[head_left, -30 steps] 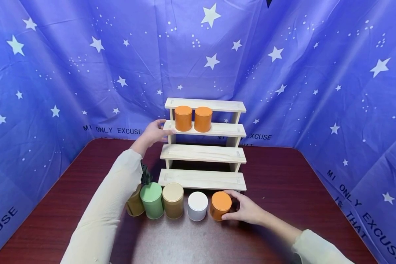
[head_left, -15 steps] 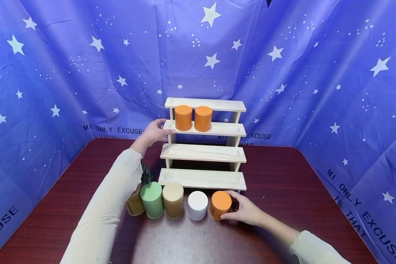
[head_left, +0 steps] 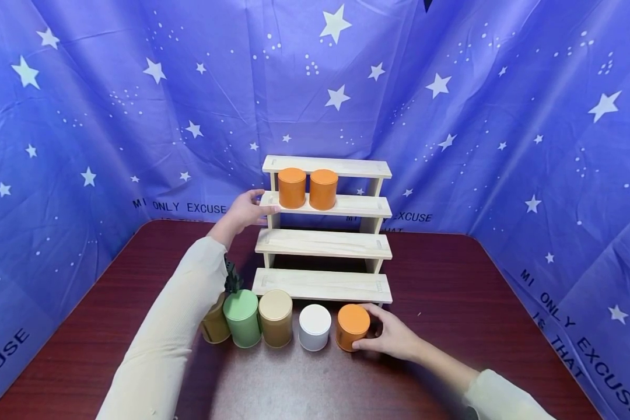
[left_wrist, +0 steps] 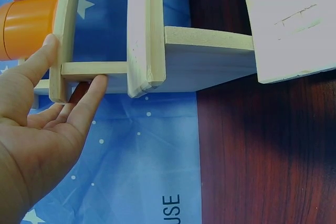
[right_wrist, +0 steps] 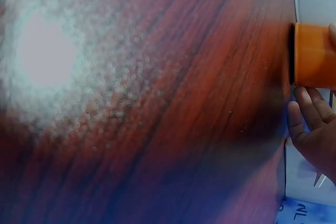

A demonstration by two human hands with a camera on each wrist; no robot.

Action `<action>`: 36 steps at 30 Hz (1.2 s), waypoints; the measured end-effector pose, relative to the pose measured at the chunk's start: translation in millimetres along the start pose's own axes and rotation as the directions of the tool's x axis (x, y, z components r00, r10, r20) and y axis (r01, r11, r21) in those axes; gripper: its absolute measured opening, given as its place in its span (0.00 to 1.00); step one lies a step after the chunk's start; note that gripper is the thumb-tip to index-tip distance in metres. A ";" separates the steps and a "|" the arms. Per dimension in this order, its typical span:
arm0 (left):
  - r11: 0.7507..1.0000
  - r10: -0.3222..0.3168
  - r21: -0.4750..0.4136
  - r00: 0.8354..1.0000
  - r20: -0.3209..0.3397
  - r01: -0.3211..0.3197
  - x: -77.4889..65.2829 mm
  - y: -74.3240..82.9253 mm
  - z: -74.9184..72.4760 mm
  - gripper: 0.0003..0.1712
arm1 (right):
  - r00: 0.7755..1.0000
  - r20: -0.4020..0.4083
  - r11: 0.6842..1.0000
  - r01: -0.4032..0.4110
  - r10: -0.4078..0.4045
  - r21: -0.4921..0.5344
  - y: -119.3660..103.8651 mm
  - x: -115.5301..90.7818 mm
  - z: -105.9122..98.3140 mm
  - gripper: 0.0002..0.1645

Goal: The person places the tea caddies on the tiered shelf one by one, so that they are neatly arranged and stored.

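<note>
My left hand holds the left end of a pale wooden stepped display rack; in the left wrist view its thumb lies on the board and the other fingers reach below it. Beside that thumb, two orange canisters stand on the second board from the top. On the table in front of the rack, my right hand grips another orange canister from its right side, thumb near and fingers behind. The right wrist view shows this orange canister only partly, at the right edge.
Left of the gripped canister, a white canister, a gold canister and a green canister stand in a row. A darker gold canister is partly hidden by the left sleeve. A blue starred curtain surrounds the dark red table.
The orange canister in my right hand has shifted very slightly to the right, away from the white one. My left hand has stayed on the rack.
</note>
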State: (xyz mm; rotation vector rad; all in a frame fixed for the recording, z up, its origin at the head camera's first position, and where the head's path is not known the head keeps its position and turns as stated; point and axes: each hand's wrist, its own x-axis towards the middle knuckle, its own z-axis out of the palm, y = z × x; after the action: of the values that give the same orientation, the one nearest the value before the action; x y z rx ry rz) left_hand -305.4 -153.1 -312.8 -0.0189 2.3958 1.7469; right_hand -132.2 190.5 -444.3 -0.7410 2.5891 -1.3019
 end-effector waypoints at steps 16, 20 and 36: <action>1.000 0.004 -0.015 1.000 0.011 -0.004 -0.2 0.3 -0.4 0.48 | 0.997 -0.049 0.998 0.063 -0.063 -0.003 -7.7 3.7 -11.9 0.39; 1.000 0.000 -0.012 1.000 0.009 0.000 -0.8 0.8 -0.7 0.48 | 0.997 -0.046 0.998 0.062 -0.061 0.006 -7.0 4.3 -12.4 0.38; 1.000 0.009 -0.007 1.000 0.005 -0.009 2.5 -2.1 -0.4 0.48 | 0.994 -0.103 1.000 0.019 -0.018 0.007 -13.0 5.7 -19.5 0.39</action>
State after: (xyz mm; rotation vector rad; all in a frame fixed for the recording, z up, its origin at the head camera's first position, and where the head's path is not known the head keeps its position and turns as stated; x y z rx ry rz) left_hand -307.6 -153.9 -315.0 -0.0053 2.3902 1.7567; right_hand -139.2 195.1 -421.7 -0.7159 2.6613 -1.3906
